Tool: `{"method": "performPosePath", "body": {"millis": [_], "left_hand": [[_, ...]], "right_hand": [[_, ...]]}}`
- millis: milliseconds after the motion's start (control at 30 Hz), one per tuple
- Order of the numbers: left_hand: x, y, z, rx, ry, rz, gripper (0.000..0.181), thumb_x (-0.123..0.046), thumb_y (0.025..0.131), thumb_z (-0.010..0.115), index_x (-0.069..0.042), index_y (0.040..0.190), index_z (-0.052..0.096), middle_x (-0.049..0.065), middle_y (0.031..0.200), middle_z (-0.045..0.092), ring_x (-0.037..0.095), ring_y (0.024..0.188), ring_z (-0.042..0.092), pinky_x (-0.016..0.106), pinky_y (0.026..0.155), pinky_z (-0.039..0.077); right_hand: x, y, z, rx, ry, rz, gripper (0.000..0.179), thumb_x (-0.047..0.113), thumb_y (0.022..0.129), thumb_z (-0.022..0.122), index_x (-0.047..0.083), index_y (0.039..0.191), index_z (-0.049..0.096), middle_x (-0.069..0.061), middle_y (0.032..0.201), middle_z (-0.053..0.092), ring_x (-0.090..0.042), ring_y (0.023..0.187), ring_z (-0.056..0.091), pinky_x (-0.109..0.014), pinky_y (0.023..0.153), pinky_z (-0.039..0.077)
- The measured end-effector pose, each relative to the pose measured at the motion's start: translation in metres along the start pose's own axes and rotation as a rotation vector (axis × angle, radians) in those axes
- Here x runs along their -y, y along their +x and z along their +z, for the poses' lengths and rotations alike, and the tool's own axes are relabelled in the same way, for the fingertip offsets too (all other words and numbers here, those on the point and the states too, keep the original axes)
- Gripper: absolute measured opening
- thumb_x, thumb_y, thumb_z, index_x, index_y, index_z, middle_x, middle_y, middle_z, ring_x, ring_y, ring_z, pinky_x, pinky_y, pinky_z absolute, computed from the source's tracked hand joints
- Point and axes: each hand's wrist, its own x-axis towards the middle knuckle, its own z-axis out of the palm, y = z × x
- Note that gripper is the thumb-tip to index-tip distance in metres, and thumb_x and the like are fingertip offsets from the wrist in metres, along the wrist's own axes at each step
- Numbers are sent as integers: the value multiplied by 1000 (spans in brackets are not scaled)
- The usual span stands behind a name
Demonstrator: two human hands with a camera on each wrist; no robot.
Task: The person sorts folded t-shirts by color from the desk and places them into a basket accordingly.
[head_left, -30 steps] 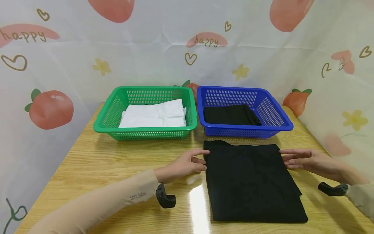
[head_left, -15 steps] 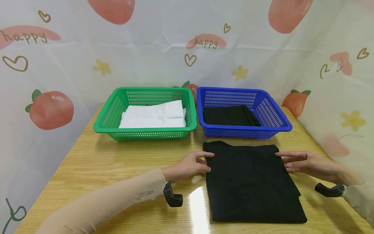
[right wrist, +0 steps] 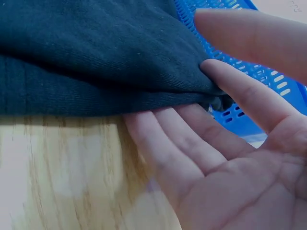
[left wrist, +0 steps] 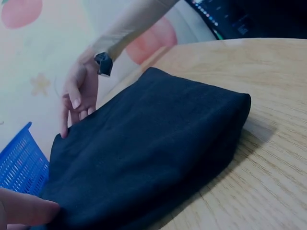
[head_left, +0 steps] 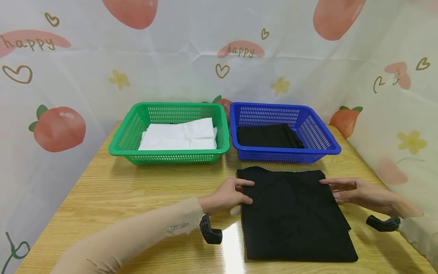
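Note:
A folded black cloth (head_left: pixel 295 217), perhaps a garment, lies on the table in front of the blue basket. At its left edge my left hand (head_left: pixel 227 196) rests with the index finger and thumb over the cloth; its other fingers are mostly hidden. My right hand (head_left: pixel 364 196) is at the far right corner, its index finger extended over the edge. Several fingers (right wrist: pixel 165 143) of that hand reach under the layered edge in the right wrist view. From the left wrist view, the cloth (left wrist: pixel 144 139) has a raised, rounded near fold.
A green basket (head_left: pixel 169 151) at the back left holds folded white cloths (head_left: pixel 179 135). Beside it, the blue basket (head_left: pixel 291 150) contains folded black cloth (head_left: pixel 268 136). The wooden table (head_left: pixel 137 190) meets a printed sheet (head_left: pixel 191 76) behind and at the right.
My left hand has moved right, its finger and thumb now farther over the cloth's left edge. The right hand has shifted slightly left, its index finger now over the corner.

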Motion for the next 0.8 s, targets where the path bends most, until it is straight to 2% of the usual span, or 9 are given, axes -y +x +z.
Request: {"method": "performPosePath", "body": {"millis": [133, 233, 333, 433, 567, 667, 733, 767, 800], "left_hand": [[4, 0, 0, -10, -57, 17, 52, 4, 80, 75, -7, 131, 64, 11, 96, 66, 15, 83, 57, 26, 74, 50], [5, 2, 0, 2, -118, 19, 53, 6, 80, 74, -5, 131, 63, 11, 89, 67, 14, 80, 60, 25, 74, 51], [6, 4, 1, 28, -200, -8, 55, 9, 82, 72, -4, 133, 61, 11, 94, 68, 17, 86, 66, 30, 76, 56], [7, 4, 2, 41, -248, -30, 55, 11, 83, 70, -4, 135, 59, 13, 100, 68, 24, 88, 69, 36, 75, 58], [8, 4, 2, 30, -212, -21, 55, 10, 83, 71, -5, 135, 60, 12, 99, 67, 23, 86, 69, 36, 73, 58], [9, 4, 2, 24, -170, -1, 54, 8, 83, 72, -6, 134, 61, 10, 99, 68, 20, 87, 67, 33, 74, 57], [10, 5, 1, 18, -151, 13, 55, 8, 82, 73, -5, 134, 61, 9, 100, 68, 19, 87, 67, 33, 74, 57], [11, 5, 1, 19, -146, 18, 55, 8, 82, 72, -5, 134, 60, 9, 100, 68, 19, 87, 67, 33, 74, 57], [11, 5, 0, 18, -141, 23, 55, 8, 82, 72, -5, 134, 60, 10, 101, 68, 19, 87, 67, 33, 74, 57]], "right_hand": [[-2, 2, 1, -11, 2, -2, 53, -3, 103, 41, 3, 154, 28, -9, 141, 38, -9, 118, 49, -38, 101, 44], [-2, 3, 3, -41, -25, 15, 54, -2, 102, 45, 3, 154, 30, -10, 151, 29, 2, 121, 45, -37, 100, 45], [-1, 4, 5, -69, -40, 37, 56, -1, 101, 48, 5, 154, 31, -12, 158, 11, 11, 124, 37, -32, 99, 44], [-1, 5, 9, -97, -60, 53, 59, 0, 99, 52, 5, 154, 32, -16, 159, 5, 12, 123, 35, -31, 99, 43], [-2, 8, 12, -141, -93, 56, 61, 2, 96, 59, 5, 153, 35, -11, 157, 18, 9, 122, 38, -32, 97, 44], [-2, 9, 12, -145, -80, 37, 61, 0, 96, 59, 3, 152, 35, 5, 151, 29, 11, 119, 39, -30, 97, 45], [-2, 10, 12, -127, -52, 14, 60, -2, 96, 56, 2, 152, 34, 11, 128, 45, 7, 110, 45, -29, 93, 45], [-2, 10, 11, -114, -41, 0, 59, -4, 97, 55, 1, 152, 34, 12, 114, 47, 4, 105, 47, -29, 91, 45], [-2, 11, 11, -100, -35, -16, 59, -5, 97, 54, 1, 152, 34, 14, 111, 47, 2, 104, 47, -30, 91, 45]]}}
